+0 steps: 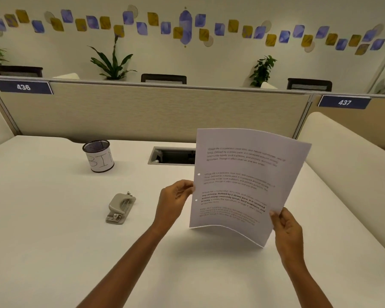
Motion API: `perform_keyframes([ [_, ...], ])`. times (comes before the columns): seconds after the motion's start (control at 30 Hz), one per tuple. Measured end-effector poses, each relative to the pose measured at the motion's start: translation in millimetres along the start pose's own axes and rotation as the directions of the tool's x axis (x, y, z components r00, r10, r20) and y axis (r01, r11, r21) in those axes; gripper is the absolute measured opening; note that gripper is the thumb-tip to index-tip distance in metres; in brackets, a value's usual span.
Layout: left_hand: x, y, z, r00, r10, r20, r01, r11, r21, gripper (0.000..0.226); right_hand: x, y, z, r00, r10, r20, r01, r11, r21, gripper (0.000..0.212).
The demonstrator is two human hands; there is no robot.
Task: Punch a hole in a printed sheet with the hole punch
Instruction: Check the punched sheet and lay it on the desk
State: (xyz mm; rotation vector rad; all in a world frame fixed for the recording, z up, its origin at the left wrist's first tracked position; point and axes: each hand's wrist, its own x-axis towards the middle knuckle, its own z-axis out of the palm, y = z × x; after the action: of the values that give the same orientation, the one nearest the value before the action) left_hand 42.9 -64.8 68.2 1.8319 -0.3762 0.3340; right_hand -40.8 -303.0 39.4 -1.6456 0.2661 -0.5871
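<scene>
A printed sheet (242, 183) with several paragraphs of text is held upright and slightly curved above the white desk (53, 241). Two small holes show near its left edge. My left hand (173, 201) pinches that left edge between the two holes. My right hand (287, 227) grips the sheet's lower right corner. The grey hole punch (120, 207) lies on the desk to the left of my left hand, apart from both hands and untouched.
A black mesh cup (99, 155) wrapped in paper marked "BIN" stands at the back left. A cable slot (171, 155) is set into the desk behind the sheet. A beige partition (142, 112) bounds the far edge, and cream dividers (353, 156) flank the sides.
</scene>
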Motion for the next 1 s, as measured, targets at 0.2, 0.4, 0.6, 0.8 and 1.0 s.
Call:
perform_keyframes([
  [0.2,-13,-25,7,0.985,-0.175,-0.008,0.174,0.984,-0.03,0.013,-3,19,-5,0.999,0.017,0.044,-0.014,0.998,-0.059,0.022],
  [0.4,-17,-27,19,0.97,-0.24,-0.037,0.238,0.969,-0.066,0.016,5,22,-13,0.998,0.02,0.064,-0.012,0.992,-0.122,0.024],
  [0.6,-7,-18,46,0.935,-0.353,0.037,0.354,0.933,-0.062,0.013,37,23,-40,0.996,0.09,0.016,-0.087,0.987,-0.136,0.013],
  [0.8,-1,-16,93,0.839,-0.527,0.136,0.532,0.847,0.005,0.016,68,39,-70,0.977,0.212,0.019,-0.201,0.946,-0.254,0.024],
  [1.0,4,-20,134,0.782,-0.598,0.177,0.592,0.801,0.089,0.018,85,59,-90,0.951,0.307,-0.033,-0.294,0.869,-0.397,0.028],
])
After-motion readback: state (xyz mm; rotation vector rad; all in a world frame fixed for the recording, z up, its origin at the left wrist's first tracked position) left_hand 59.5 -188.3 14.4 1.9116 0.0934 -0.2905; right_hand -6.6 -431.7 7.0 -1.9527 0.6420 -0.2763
